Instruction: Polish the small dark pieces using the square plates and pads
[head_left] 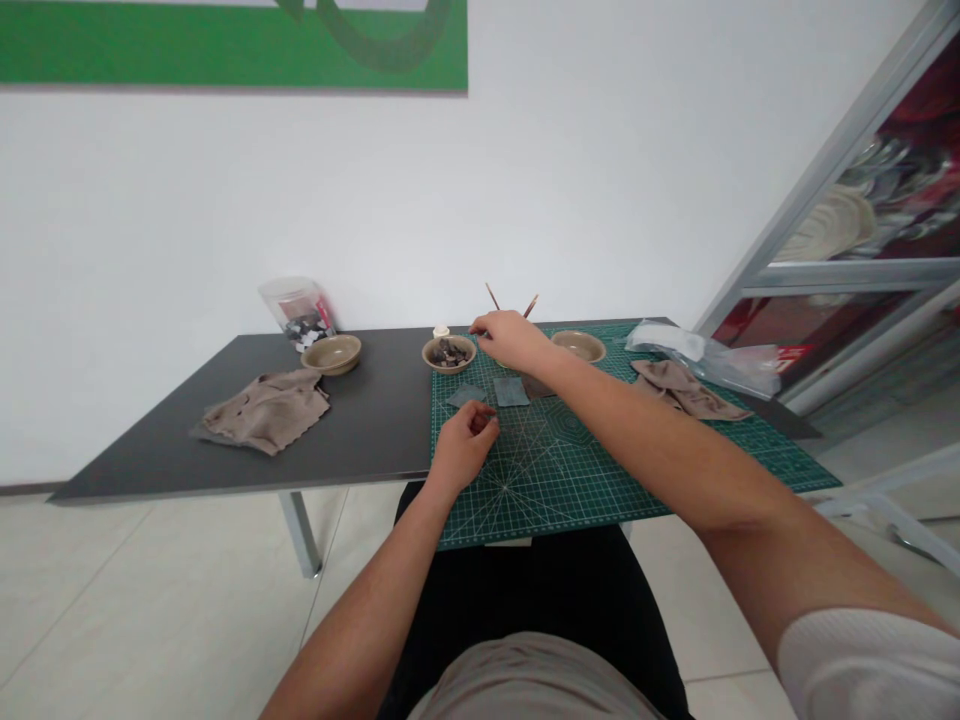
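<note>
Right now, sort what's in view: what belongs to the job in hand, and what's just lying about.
Likely in use, nearest the work:
green cutting mat
flat gray square
bowl of dark pieces

Probably just lying about:
left brown cloth
right brown cloth
clear plastic bag

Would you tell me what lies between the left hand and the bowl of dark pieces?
In the head view, a flat grey piece lies on the mat between left hand and bowl.

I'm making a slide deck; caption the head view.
A left hand and a right hand over a green gridded mat, the right near a round beige bowl of dark fragments.
</note>
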